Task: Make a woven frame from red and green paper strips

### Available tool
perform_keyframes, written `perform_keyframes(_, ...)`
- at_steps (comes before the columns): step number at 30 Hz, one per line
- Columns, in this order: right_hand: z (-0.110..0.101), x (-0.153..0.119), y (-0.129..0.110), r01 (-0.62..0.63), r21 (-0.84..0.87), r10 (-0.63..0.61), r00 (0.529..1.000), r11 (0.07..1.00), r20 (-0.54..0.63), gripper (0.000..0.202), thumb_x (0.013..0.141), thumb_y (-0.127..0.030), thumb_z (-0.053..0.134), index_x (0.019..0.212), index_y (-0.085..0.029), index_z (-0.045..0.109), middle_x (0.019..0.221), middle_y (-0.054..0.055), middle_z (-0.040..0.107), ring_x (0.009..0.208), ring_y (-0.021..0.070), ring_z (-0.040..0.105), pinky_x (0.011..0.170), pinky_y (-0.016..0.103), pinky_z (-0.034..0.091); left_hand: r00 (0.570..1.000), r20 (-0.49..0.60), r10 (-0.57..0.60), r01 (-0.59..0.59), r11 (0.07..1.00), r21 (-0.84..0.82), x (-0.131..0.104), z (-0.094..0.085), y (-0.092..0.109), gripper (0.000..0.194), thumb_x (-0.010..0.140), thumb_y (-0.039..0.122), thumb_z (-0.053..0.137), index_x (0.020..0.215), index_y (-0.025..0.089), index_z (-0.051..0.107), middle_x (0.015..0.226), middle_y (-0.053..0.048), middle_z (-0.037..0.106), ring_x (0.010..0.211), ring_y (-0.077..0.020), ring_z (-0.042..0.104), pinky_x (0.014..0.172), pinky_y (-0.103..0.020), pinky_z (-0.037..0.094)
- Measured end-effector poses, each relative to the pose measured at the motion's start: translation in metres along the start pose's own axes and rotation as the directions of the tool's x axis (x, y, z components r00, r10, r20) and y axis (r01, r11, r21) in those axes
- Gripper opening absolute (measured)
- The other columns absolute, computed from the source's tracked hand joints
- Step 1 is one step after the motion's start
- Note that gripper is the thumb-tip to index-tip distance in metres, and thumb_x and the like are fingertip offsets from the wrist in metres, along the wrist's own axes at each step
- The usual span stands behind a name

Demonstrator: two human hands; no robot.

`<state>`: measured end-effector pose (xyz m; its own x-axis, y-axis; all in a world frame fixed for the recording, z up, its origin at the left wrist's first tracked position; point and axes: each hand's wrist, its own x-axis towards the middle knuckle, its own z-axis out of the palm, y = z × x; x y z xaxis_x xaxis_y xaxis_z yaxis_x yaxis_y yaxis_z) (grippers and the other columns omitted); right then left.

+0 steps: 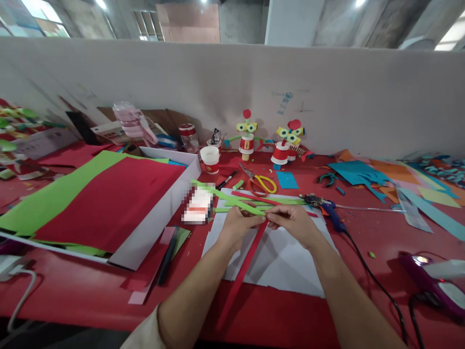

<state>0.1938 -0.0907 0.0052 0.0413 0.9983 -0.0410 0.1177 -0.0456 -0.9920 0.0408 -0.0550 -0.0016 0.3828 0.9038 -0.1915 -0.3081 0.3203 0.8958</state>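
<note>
My left hand [238,227] pinches a green paper strip [232,198] close to its right end; the strip slants up and away to the left. At that same end my right hand [288,222] is closed, its fingertips where the green strip meets a red paper strip [250,254]. The red strip hangs from this meeting point toward the table's front edge. Both hands are above white sheets [279,266] on the red table. More green strips [286,201] and another red strip lie just behind my fingers.
A glue gun [332,215] with a black cord lies right, near a purple device [436,286]. Behind are scissors [267,184], a paper cup [209,160] and paper-cup figures [247,143]. A white box [160,208] of coloured sheets stands left, beside a black-handled tool [167,261].
</note>
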Motion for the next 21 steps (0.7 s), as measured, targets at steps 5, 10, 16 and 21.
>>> perform_keyframes(5,0.002,-0.001,-0.002,-0.013,0.121,0.029,0.991,0.993,-0.131,0.02,0.058,-0.036,0.079,0.063,-0.018,0.07,0.049,-0.001,0.062,0.045,0.0115,0.056,0.047,0.025,0.047,0.989,0.127,-0.07,0.078,0.995,-0.062,0.004,-0.008,0.004,0.024,0.055,0.02,0.08,0.073,0.015,0.064,0.064,-0.002,0.067,0.059,-0.013,0.06,0.06,-0.026,0.046)
perform_keyframes(10,0.015,0.002,0.002,0.026,0.505,0.15,0.94,0.863,-0.306,0.026,0.05,-0.033,0.084,0.067,-0.019,0.07,0.059,-0.001,0.065,0.053,0.0097,0.058,0.054,0.023,0.051,0.963,0.27,-0.023,0.059,0.99,-0.125,0.005,-0.013,0.006,0.035,0.061,0.021,0.078,0.095,0.018,0.069,0.094,-0.008,0.071,0.081,-0.016,0.064,0.076,-0.028,0.048)
perform_keyframes(16,0.035,0.0,0.006,0.086,0.59,0.154,0.926,0.803,-0.344,0.027,0.054,-0.033,0.083,0.072,-0.019,0.069,0.067,-0.001,0.067,0.062,0.0125,0.062,0.069,0.03,0.055,0.984,0.078,0.158,-0.159,0.987,0.007,-0.002,0.003,-0.005,0.025,0.066,0.028,0.074,0.089,0.019,0.071,0.093,-0.005,0.071,0.091,-0.0196,0.062,0.085,-0.032,0.045)
perform_keyframes(21,0.035,-0.004,0.002,0.01,0.525,0.136,0.961,0.851,-0.239,0.024,0.06,-0.034,0.079,0.074,-0.018,0.069,0.073,0.001,0.07,0.068,0.0143,0.065,0.075,0.032,0.053,0.989,-0.052,0.137,-0.136,0.99,0.021,0.002,-0.001,-0.004,0.016,0.068,0.031,0.072,0.073,0.015,0.073,0.077,-0.006,0.072,0.077,-0.0179,0.062,0.076,-0.03,0.046)
